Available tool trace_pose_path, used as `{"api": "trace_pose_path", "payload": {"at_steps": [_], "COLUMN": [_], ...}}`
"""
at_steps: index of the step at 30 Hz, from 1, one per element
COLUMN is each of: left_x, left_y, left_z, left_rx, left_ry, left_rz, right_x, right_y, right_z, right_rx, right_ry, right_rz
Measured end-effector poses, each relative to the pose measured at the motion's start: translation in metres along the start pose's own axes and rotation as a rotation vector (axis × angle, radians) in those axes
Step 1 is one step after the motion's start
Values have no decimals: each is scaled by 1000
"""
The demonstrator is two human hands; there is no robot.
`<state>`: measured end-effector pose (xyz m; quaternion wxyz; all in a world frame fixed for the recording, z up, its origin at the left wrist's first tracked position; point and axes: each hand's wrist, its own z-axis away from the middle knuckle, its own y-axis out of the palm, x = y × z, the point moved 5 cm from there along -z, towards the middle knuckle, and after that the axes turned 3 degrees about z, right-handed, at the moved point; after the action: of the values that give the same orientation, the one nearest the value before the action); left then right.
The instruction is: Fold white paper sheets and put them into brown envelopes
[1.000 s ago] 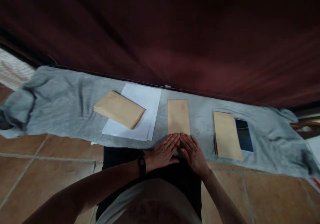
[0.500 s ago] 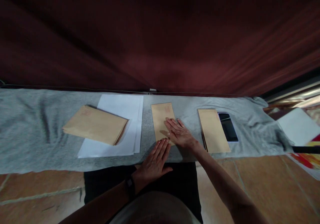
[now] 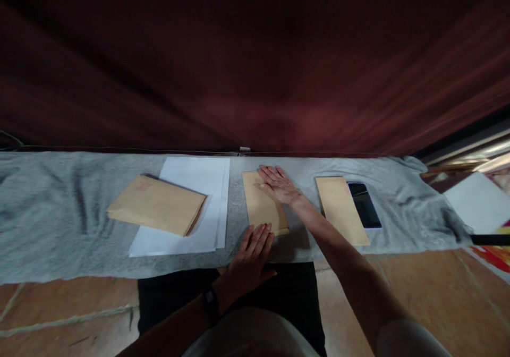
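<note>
A brown paper envelope (image 3: 266,208) lies flat on the grey cloth in front of me, its long side pointing away. My right hand (image 3: 280,186) rests flat across its far end, fingers stretched out and covering the upper right corner. At the near end, my left hand (image 3: 253,256) has its fingertips on the envelope's edge; the fingers are straight and the thumb sticks out to the right. A dark band is on my left wrist. Neither hand grips anything.
To the left, a stack of brown envelopes (image 3: 157,204) lies slanted over white paper sheets (image 3: 217,187). On the right, another envelope stack (image 3: 342,211) lies beside a phone (image 3: 364,205). Grey cloth (image 3: 43,213) covers the narrow surface. A dark red curtain (image 3: 255,81) hangs behind.
My right hand has slid away from me along the envelope, from its middle to its far end. My left hand has stayed at the near edge.
</note>
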<state>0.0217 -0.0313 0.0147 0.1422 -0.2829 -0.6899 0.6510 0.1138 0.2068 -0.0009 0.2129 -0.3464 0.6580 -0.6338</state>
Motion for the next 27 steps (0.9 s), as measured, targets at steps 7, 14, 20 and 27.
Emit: {"api": "trace_pose_path", "payload": {"at_steps": [7, 14, 20, 27], "left_x": [0, 0, 1, 1], "left_y": [-1, 3, 2, 4], "left_z": [-1, 4, 5, 1], "left_rx": [7, -61, -22, 30], "left_ry": [-11, 17, 27, 1], "left_rz": [-60, -87, -59, -31], "right_x": [36, 64, 51, 52], "right_y": [-11, -16, -22, -10], "right_z": [49, 112, 91, 17], "right_rx": [42, 266, 248, 59], "right_ry": [-247, -361, -309, -187], "right_rz": [-38, -206, -262, -119]}}
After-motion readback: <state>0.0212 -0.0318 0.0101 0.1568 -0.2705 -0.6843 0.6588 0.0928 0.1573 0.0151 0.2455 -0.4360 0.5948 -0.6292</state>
